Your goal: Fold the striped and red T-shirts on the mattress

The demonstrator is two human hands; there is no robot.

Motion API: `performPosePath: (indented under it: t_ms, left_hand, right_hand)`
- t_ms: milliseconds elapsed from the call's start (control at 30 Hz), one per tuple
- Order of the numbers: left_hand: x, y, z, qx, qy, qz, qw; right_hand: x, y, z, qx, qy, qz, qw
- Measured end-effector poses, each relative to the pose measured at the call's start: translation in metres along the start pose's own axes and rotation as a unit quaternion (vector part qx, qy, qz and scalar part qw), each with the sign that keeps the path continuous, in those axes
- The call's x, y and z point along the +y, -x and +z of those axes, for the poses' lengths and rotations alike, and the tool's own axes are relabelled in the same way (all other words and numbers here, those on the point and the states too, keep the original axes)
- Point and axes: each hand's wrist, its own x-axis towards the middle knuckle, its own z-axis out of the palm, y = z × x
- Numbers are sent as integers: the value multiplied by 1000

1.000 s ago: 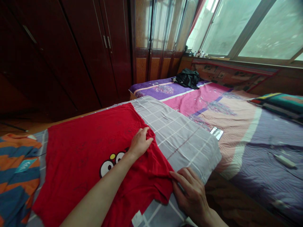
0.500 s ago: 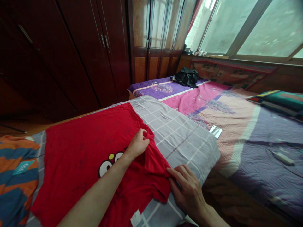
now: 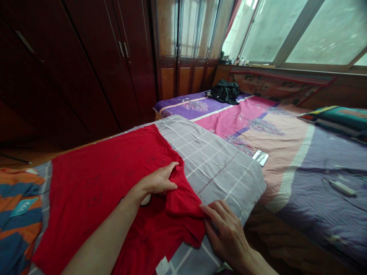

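A red shirt (image 3: 94,172) lies spread over a grey checked cloth (image 3: 212,160). My left hand (image 3: 162,179) is over the shirt near its upper right edge, thumb and fingers apart, touching the fabric; its forearm partly hides the printed eyes. At the shirt's right corner, my right hand (image 3: 225,225) pinches the red fabric between thumb and fingers. Folds run through the shirt between both hands. A white tag shows at its lower edge.
An orange and blue striped garment (image 3: 20,214) lies at the far left. On the patterned bed beyond are a phone (image 3: 260,157), a black garment (image 3: 224,91), a folded green textile (image 3: 341,120) and a white device with a cable (image 3: 342,188). Dark wardrobes (image 3: 94,57) stand behind.
My left hand has moved slightly left and down, and its fingers have spread from a closer curl. The fabric beside it has shifted. My right hand keeps its pinch on the shirt.
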Motion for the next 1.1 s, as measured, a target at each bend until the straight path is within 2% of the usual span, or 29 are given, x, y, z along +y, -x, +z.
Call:
performPosePath:
  t_ms: [67, 167, 267, 333, 367, 433, 467, 533, 600, 633, 700, 800, 867, 967, 1100]
  left_hand:
    - [-5, -2, -1, 15, -5, 8, 1000]
    - [-6, -4, 1, 18, -91, 6, 996]
    - [4, -1, 2, 25, -227, -24, 973]
    - [18, 6, 3, 67, -297, -37, 952]
    - [26, 10, 4, 97, -317, -26, 943]
    - [41, 17, 10, 141, -322, 33, 936]
    - [46, 20, 13, 140, -312, 74, 937]
    - [51, 21, 22, 89, -296, 136, 941]
    - [48, 18, 29, 37, -307, 141, 941]
    - [44, 15, 30, 30, -318, 132, 938]
    - [37, 10, 29, 53, -327, 123, 935]
    - [29, 5, 19, 131, -294, 127, 938]
    - [25, 2, 13, 169, -280, 91, 941]
    - [16, -2, 9, 155, -275, 17, 949]
    - [5, -7, 10, 136, -268, 3, 954]
  right_hand:
    - [0, 0, 0, -1, -5, -3, 1000]
    - [-1, 0, -2, -17, -14, -3, 1000]
    - [-4, -3, -8, -36, -22, 16, 999]
    - [-5, -7, -12, -33, -28, 26, 999]
    - [-6, -10, -13, -27, -31, 27, 999]
    - [-9, -16, -14, -14, -41, 19, 999]
    - [-11, -20, -13, -14, -49, 12, 999]
    - [-16, -26, -10, -29, -70, -7, 997]
    - [-22, -31, -5, -73, -99, -32, 992]
    - [-24, -33, -3, -100, -112, -40, 988]
    - [-28, -34, 0, -137, -136, -42, 980]
    - [-28, -33, 5, -123, -139, -15, 982]
    - [-27, -33, 8, -116, -121, 7, 986]
    - [-27, -37, 15, -143, -71, 34, 987]
    - [-28, -49, 25, -178, 2, 41, 983]
